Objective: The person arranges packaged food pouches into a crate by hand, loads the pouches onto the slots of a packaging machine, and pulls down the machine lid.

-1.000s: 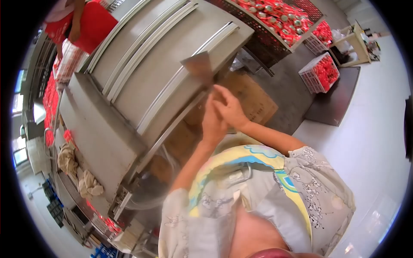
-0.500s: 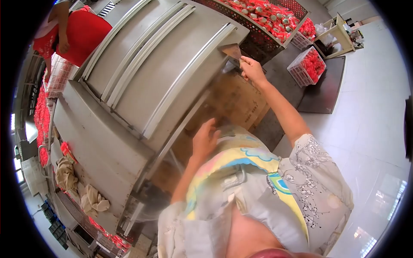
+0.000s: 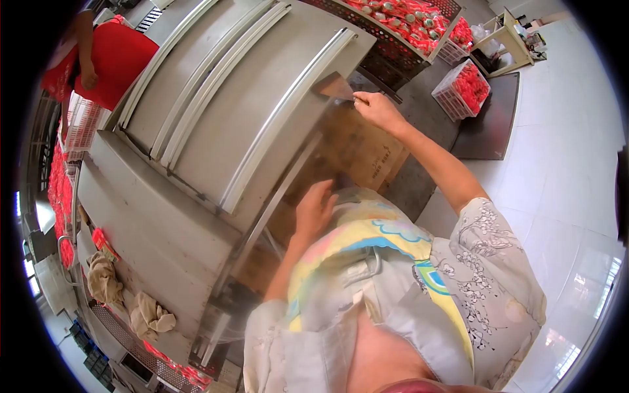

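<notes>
Far to the left of the fingers, a co-worker's hand (image 3: 88, 75) hangs before red clothing, well apart from the person's own hands. Two crumpled cloths (image 3: 151, 318) lie lower left of the fingers, likely put there to be out of their way. Between them and the fingers spreads the counter (image 3: 268, 78), crossed by pale strips. The left hand (image 3: 316, 208) waits close to the apron (image 3: 393, 229), elbow bent, its fingers loosely curled and slightly apart with nothing visible in them; one hand seems enough for so light a tool. Just left of the right fingertips is the scraper (image 3: 334, 86), its broad blade over the counter's near edge; whether it touches, I cannot tell. The right hand (image 3: 379, 110) has its fingers clamped around the handle, presumably to leave the blade free and easy to angle; its arm reaches out, back of the hand upward. Well right of those fingers, a white crate (image 3: 449, 101) holds red packets, probably stood low to keep them together
</notes>
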Demonstrator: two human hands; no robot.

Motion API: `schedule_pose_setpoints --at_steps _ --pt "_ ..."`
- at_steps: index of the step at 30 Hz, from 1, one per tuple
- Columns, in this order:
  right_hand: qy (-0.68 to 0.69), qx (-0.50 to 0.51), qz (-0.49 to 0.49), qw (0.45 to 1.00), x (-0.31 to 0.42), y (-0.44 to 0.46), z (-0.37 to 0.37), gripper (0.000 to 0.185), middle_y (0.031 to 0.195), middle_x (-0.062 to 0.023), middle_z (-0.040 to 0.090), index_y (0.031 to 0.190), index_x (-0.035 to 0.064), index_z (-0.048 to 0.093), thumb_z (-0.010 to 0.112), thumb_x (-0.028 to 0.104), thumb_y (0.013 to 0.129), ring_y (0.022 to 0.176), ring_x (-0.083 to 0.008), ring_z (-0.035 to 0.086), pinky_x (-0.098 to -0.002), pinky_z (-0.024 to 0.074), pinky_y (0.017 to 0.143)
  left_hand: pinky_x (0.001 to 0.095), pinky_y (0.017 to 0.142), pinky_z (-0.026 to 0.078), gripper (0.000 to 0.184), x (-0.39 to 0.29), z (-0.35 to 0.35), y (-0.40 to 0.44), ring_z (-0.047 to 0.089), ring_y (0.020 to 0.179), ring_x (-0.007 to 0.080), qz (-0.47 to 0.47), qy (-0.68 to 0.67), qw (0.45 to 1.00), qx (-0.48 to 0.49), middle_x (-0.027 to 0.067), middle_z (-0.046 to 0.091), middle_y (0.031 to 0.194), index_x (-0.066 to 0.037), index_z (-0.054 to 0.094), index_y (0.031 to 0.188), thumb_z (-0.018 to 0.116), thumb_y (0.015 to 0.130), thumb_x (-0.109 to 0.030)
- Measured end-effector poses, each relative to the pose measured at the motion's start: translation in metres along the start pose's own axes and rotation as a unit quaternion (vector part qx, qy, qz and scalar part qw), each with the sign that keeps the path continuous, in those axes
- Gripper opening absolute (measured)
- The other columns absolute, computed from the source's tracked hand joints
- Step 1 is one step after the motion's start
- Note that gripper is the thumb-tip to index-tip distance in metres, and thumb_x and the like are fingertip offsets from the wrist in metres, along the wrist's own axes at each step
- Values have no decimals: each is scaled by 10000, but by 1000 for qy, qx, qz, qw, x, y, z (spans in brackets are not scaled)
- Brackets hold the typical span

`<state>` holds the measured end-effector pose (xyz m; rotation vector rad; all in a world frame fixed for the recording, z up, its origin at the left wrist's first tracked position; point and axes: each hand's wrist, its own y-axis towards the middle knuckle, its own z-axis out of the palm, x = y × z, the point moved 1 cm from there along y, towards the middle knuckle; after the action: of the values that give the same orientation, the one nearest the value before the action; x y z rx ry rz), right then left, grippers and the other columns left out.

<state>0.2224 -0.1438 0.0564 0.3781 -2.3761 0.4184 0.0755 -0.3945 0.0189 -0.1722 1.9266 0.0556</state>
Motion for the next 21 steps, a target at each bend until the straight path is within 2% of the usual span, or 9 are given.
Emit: schedule_pose_setpoints --at_steps 3,6,9,13,14,17,18,21 --pt "-23 13 -17 1000 -1 -3 -6 378 994 -202 656 1139 40 628 534 247 837 951 -348 625 -391 484 838 286 712 499 316 -1 1 3 633 858 196 10 8 1000 9 98 622 986 -31 581 1130 662 825 -40" --pt "-10 63 10 998 0 1 -20 385 975 -189 665 1130 43 636 547 252 819 918 -329 639 -378 491 818 291 710 501 314 2 3 5 633 856 197 16 16 1000 13 100 621 982 -33 583 1128 662 823 -40" --pt "-19 54 -10 998 -12 11 -26 372 903 -119 696 1134 -22 619 576 229 863 835 -115 632 -267 485 756 296 702 503 314 0 4 4 634 847 200 13 3 1000 9 99 622 980 -36 585 1129 661 825 -43" --pt "-3 52 6 999 -1 29 -29 382 878 -89 700 1135 -37 618 584 223 857 788 -116 625 -271 486 725 296 693 504 318 0 4 1 635 837 203 15 10 1000 1 99 623 972 -40 586 1134 662 824 -47" --pt "32 72 35 996 7 31 -29 407 822 -61 679 1161 -38 605 587 220 847 693 -99 588 -268 475 657 296 693 504 319 0 4 0 636 835 204 17 12 1000 -1 99 623 970 -40 586 1134 662 824 -48" --pt "79 103 6 992 3 39 -11 395 659 -58 616 1109 -2 641 545 203 786 538 -130 560 -303 479 556 298 697 505 319 1 7 -2 636 835 206 15 15 1000 -5 100 624 968 -43 587 1136 661 825 -53" --pt "48 114 10 992 6 36 -11 405 729 -98 664 1126 11 635 549 209 783 611 -171 615 -322 501 620 300 699 505 319 2 8 -3 636 835 207 13 16 1000 -5 100 624 968 -44 587 1136 661 826 -55" --pt "-10 99 -21 995 1 30 -11 404 848 -139 693 1133 38 639 554 227 786 736 -223 658 -340 511 707 296 704 505 318 2 11 -5 636 836 206 9 21 1000 -4 97 624 971 -49 588 1137 660 827 -58"
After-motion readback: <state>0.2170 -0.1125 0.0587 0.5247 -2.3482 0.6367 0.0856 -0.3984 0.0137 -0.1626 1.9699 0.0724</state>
